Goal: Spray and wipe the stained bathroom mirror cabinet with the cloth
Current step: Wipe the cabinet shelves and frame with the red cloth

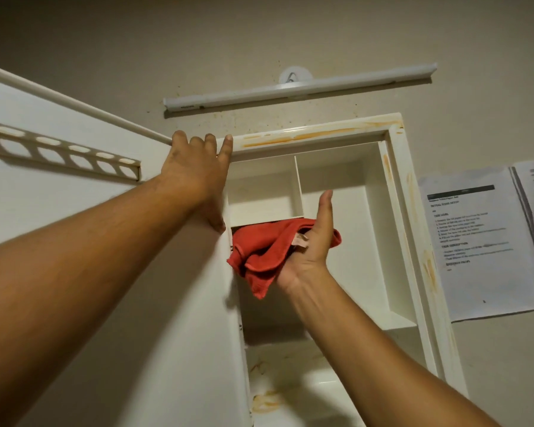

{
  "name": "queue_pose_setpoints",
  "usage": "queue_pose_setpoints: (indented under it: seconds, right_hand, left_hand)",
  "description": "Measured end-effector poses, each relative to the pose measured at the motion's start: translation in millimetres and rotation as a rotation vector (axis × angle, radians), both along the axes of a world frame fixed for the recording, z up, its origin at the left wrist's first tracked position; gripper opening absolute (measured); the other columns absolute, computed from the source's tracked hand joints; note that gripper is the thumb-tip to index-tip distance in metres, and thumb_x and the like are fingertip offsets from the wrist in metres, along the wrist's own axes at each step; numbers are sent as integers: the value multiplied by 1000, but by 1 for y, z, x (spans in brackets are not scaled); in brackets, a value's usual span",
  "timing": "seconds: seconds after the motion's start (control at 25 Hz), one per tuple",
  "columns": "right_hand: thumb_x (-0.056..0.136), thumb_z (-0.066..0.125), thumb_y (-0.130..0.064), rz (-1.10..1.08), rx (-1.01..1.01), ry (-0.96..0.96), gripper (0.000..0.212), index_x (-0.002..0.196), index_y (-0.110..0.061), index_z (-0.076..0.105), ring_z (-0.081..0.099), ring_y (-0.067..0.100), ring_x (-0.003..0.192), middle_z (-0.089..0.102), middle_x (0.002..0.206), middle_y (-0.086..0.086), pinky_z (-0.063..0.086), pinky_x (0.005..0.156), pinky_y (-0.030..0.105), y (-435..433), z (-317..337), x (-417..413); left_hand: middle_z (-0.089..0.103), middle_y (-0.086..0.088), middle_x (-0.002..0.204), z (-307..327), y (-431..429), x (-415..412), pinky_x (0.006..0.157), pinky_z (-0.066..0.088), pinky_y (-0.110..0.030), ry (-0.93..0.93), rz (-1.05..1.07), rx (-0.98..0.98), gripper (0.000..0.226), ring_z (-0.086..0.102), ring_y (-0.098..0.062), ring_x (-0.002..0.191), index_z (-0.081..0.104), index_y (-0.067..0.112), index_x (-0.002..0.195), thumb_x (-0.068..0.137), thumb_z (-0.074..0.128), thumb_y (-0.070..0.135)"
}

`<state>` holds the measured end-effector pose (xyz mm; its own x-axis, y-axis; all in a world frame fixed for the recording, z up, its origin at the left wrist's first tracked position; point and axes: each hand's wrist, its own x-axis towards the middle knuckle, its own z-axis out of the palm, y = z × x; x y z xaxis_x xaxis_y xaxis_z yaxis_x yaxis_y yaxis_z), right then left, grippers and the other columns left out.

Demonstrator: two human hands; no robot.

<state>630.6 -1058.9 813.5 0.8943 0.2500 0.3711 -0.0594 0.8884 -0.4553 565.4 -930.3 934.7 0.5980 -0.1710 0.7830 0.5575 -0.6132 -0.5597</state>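
1. While the door (59, 195) of the cabinet (395, 186) stands swung open to the left, the left hand (195, 177) lies flat against the door's upper corner. Its fingers are fairly straight, the tips reach the top edge, and the thumb runs down along the door's near edge.
2. The right hand (312, 248) is raised in front of the open cabinet and holds the cloth (259, 251) bunched against its palm. The thumb points straight up; the other fingers are hidden in the folds.
3. The cloth is red and crumpled. It hangs to the left of the right hand, in front of the small upper-left shelf, with a pale tag showing near the hand.
4. Orange-brown stains (315, 135) streak the top of the cabinet frame, run down its right side, and blotch the lower shelf (265, 402).
5. Inside, an upright divider (298, 186) splits the upper space into a small left compartment and a taller right one.
6. A rack (62, 152) with a row of round holes is fixed to the inner face of the door.
7. Above the cabinet, a long white light bar (299, 87) sits on the wall, with a small hook (290, 77) just above it.
8. Printed papers (481, 248) hang on the wall to the right of the cabinet.
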Motion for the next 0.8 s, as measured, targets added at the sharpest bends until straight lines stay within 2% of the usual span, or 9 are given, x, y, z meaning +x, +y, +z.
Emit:
queue_pose_setpoints:
  seconds: [0.08,0.16,0.28,0.4,0.48,0.56,0.64,0.76,0.8]
  right_hand:
    - [54,78,-88,29,-45,1,98,106,-5,69,77,37,73,78,86,17,63,66,51,10,5,11]
    - [57,76,-88,110,-160,-66,89,85,-4,67,71,30,55,70,68,13,60,60,38,24,8,10]
    - [63,68,-92,49,-417,-247,86,78,-7,69,64,25,65,64,68,8,56,77,37,31,-9,22]
    - [53,67,-97,-96,-752,-415,105,101,-4,68,69,34,89,67,79,13,54,104,54,22,-20,29]
    - [52,59,-104,-205,-978,-539,103,94,-10,68,74,30,97,74,88,11,53,107,51,19,-19,27]
    - [60,53,-105,-249,-1143,-602,101,95,-12,72,77,25,98,79,98,9,56,101,42,13,-20,27]
    - [75,56,-93,-276,-1204,-651,81,95,-18,78,78,15,85,81,92,2,59,82,29,5,-21,33]
    - [93,66,-47,-378,-1143,-665,29,84,-19,69,68,9,66,72,71,-10,52,63,23,-1,-21,42]
    - [95,63,-30,-409,-1126,-663,22,77,-19,63,65,12,61,67,62,-9,54,59,25,-1,-21,46]
  left_hand:
    - [32,-15,158,0,-1,0,115,29,-55,8,-11,-4,165,42,-34,138,-9,11,162,43,70,95]
    - [32,-15,157,0,-2,0,115,29,-56,-1,-2,8,165,42,-35,139,-9,11,161,44,69,96]
    - [32,-16,159,0,-4,0,115,30,-57,3,26,7,164,41,-35,140,-10,11,161,46,70,95]
    - [31,-17,159,0,-7,0,114,32,-58,11,40,16,164,42,-36,140,-11,10,161,47,71,94]
    - [32,-16,158,0,-8,-1,113,34,-58,17,54,24,164,43,-36,139,-11,9,161,46,70,95]
    - [32,-17,158,1,-8,-1,112,35,-59,18,69,40,165,43,-36,139,-11,9,161,46,71,94]
    - [31,-17,159,2,-8,-1,112,35,-59,24,66,40,165,43,-36,140,-12,9,161,46,70,95]
    - [29,-17,161,4,-6,1,111,36,-60,31,71,47,167,42,-37,140,-13,8,160,44,68,97]
    - [29,-17,161,5,-5,2,111,36,-60,29,75,56,168,43,-37,140,-13,8,160,43,67,98]
